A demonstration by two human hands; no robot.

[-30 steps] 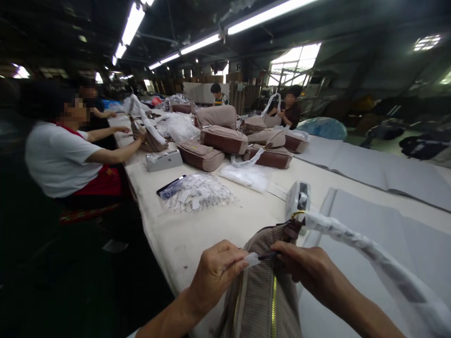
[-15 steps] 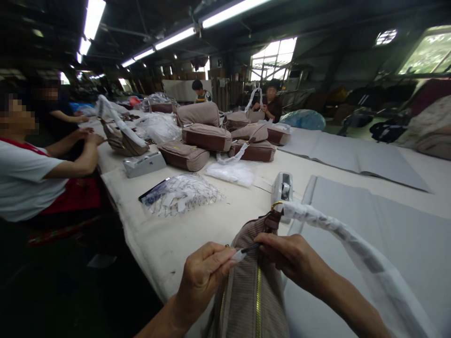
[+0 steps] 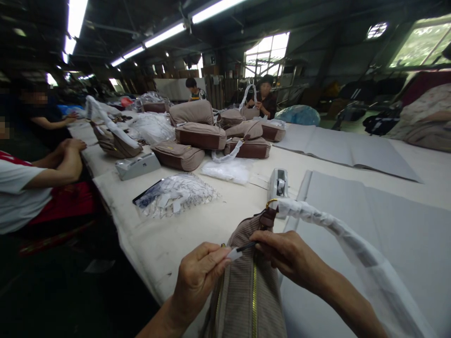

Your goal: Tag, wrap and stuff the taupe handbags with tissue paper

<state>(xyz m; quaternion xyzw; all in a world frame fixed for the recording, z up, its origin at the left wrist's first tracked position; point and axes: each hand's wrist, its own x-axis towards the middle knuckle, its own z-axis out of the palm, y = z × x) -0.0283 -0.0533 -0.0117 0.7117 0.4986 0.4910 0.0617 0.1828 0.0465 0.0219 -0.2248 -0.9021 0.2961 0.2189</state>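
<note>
From afar I'm watching the left hand (image 3: 200,274) pinching a white tag (image 3: 235,254) while the right hand (image 3: 287,251) is pinching a dark strip (image 3: 246,246), perhaps cord, over the bag (image 3: 241,295) sitting at the near edge of the surface (image 3: 190,230). I'm judging that tag and strip are being worked together, calling for a steady pinch.

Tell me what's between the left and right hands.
Head view: a white slip by the left hand and a thin dark strip by the right hand, seeming to meet over the bag.
</note>
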